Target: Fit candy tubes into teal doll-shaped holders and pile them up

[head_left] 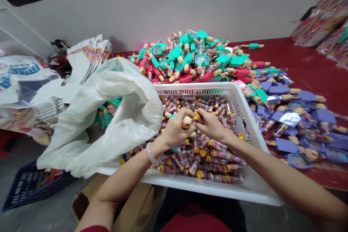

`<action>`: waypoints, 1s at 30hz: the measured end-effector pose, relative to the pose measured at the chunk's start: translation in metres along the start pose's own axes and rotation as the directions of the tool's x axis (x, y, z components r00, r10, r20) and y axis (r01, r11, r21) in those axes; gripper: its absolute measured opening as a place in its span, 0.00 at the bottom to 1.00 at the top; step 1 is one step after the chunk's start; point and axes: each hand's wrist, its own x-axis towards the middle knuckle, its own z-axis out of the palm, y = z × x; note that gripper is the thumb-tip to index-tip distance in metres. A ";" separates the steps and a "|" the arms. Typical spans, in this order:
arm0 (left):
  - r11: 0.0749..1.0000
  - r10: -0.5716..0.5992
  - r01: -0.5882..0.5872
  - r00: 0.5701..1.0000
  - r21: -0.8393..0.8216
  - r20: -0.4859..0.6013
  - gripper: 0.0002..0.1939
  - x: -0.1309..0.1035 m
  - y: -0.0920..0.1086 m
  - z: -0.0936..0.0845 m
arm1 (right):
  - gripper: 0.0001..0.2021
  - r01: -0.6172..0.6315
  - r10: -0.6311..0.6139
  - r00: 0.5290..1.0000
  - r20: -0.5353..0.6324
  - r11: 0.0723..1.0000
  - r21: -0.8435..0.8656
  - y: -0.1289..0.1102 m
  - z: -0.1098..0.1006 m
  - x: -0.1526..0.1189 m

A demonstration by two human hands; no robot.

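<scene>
Over the white basket [252,145], my left hand [175,128] is closed around a small toy with a beige knobbed end [187,122]; bits of teal show beside the fingers, and the rest is hidden. My right hand [212,127] pinches a small clear tube with a yellow cap [196,116] against the toy. Both hands meet at the fingertips. Below them, the basket holds many similar clear tubes [194,166] with yellow caps and purple-pink contents.
A whitish plastic sack [130,105] with teal toys lies over the basket's left side. Teal and red toys [187,54] are heaped behind, purple ones [288,145] at right on the red table [304,65]. Printed cards [84,58] stand left; a blue crate [29,185] sits below.
</scene>
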 end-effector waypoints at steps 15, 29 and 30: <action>0.998 -0.021 0.026 0.995 0.054 -0.093 0.08 -0.010 -0.011 0.017 | 0.02 0.048 -0.046 0.999 0.015 0.980 -0.191 -0.005 0.003 -0.010; 0.972 0.225 -0.221 0.974 0.085 -0.030 0.13 -0.010 -0.013 0.016 | 0.06 -0.024 0.024 0.996 0.085 1.000 -0.001 -0.009 -0.011 -0.007; 0.963 0.249 -0.243 0.968 0.119 -0.040 0.13 -0.010 -0.014 0.016 | 0.06 -0.034 0.034 0.996 0.082 0.999 0.009 -0.009 -0.012 -0.007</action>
